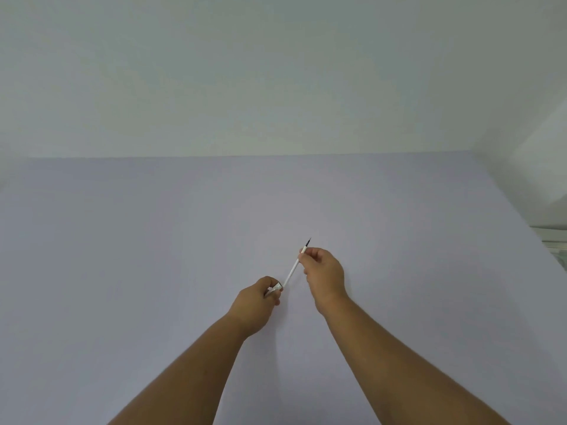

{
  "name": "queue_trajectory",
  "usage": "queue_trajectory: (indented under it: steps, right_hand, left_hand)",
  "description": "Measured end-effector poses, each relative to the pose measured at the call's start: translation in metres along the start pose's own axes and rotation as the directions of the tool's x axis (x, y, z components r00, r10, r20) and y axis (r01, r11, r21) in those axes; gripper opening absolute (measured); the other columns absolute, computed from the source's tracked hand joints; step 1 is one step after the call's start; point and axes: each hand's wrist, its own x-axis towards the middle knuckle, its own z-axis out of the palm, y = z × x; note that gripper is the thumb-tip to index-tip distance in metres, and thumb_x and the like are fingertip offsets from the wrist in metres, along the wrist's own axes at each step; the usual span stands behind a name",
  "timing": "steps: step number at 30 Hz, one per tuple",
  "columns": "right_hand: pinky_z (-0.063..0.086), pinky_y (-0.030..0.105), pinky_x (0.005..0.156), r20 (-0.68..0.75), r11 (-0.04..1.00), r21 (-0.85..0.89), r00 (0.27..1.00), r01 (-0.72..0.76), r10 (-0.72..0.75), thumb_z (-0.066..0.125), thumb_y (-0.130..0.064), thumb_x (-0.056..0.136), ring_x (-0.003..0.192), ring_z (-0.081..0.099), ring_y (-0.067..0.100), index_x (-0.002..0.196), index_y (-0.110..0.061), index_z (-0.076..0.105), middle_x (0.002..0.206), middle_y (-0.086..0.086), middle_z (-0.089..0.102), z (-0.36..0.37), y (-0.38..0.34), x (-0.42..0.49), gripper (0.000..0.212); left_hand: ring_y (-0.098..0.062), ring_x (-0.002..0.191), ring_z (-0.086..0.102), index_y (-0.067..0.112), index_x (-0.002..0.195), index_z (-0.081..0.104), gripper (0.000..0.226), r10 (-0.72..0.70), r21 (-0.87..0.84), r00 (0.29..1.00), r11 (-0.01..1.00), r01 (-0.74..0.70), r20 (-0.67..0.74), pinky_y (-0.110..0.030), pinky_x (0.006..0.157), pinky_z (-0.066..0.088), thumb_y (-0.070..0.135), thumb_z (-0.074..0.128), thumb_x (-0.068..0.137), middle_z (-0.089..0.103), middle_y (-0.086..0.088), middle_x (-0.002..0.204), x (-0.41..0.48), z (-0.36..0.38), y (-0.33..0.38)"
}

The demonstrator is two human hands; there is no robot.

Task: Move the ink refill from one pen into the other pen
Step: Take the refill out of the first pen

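A thin white ink refill [292, 269] with a dark pointed tip runs diagonally between my two hands, tip up and to the right. My right hand [323, 276] pinches it near the tip end. My left hand [260, 302] is closed around a white pen barrel [274, 290], mostly hidden in the fist, and the refill's lower end meets the barrel's mouth. Both are held above the pale lilac table [153, 271]. No second pen is visible.
The table meets a plain white wall [276, 87] at the back. The table's right edge runs diagonally at the far right, with pale objects [557, 237] beyond it.
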Motion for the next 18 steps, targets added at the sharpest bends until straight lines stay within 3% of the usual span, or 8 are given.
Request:
queue_trajectory:
  steps: [3, 9, 13, 18]
  right_hand:
    - [0.041, 0.025, 0.053, 0.0, 0.993, 0.109, 0.999, -0.039, 0.04, 0.064, -0.022, 0.084, 0.053, 0.045, 0.013, 0.076, -0.024, 0.064, 0.06, -0.003, 0.054, -0.007, -0.005, -0.002, 0.008]
    - [0.043, 0.033, 0.055, -0.001, 0.986, 0.158, 0.999, -0.045, 0.046, 0.064, -0.023, 0.083, 0.055, 0.047, 0.018, 0.074, -0.024, 0.066, 0.057, -0.001, 0.052, -0.017, -0.009, -0.002, 0.009]
    - [0.04, 0.021, 0.044, 0.027, 0.972, 0.212, 0.995, -0.098, 0.095, 0.063, -0.019, 0.083, 0.043, 0.043, 0.008, 0.073, -0.022, 0.068, 0.048, -0.006, 0.051, -0.023, -0.006, 0.0, 0.012]
    - [0.041, 0.019, 0.041, 0.039, 0.945, 0.301, 0.991, -0.131, 0.125, 0.064, -0.017, 0.082, 0.038, 0.046, 0.004, 0.073, -0.021, 0.07, 0.055, -0.005, 0.057, -0.028, -0.003, 0.003, 0.012]
  left_hand:
    - [-0.016, 0.08, 0.057, 0.032, 0.097, 0.055, 0.016, 0.02, 0.008, 1.0, 1.0, -0.02, 0.01, -0.021, 0.063, 0.044, 0.026, 0.041, 0.097, 0.065, 0.006, 0.088, 0.0, 0.001, 0.004]
    - [-0.016, 0.079, 0.056, 0.032, 0.096, 0.056, 0.017, 0.037, -0.005, 0.999, 0.999, -0.037, 0.022, -0.021, 0.062, 0.044, 0.024, 0.041, 0.097, 0.064, 0.008, 0.086, -0.001, 0.004, 0.012]
    - [-0.018, 0.083, 0.057, 0.032, 0.095, 0.057, 0.018, 0.054, -0.017, 0.998, 0.998, -0.053, 0.028, -0.021, 0.064, 0.045, 0.024, 0.041, 0.098, 0.065, 0.008, 0.088, -0.001, 0.005, 0.015]
    - [-0.013, 0.079, 0.057, 0.036, 0.09, 0.056, 0.019, 0.073, -0.038, 0.997, 0.997, -0.072, 0.035, -0.022, 0.068, 0.046, 0.029, 0.041, 0.098, 0.065, 0.012, 0.083, 0.0, 0.005, 0.018]
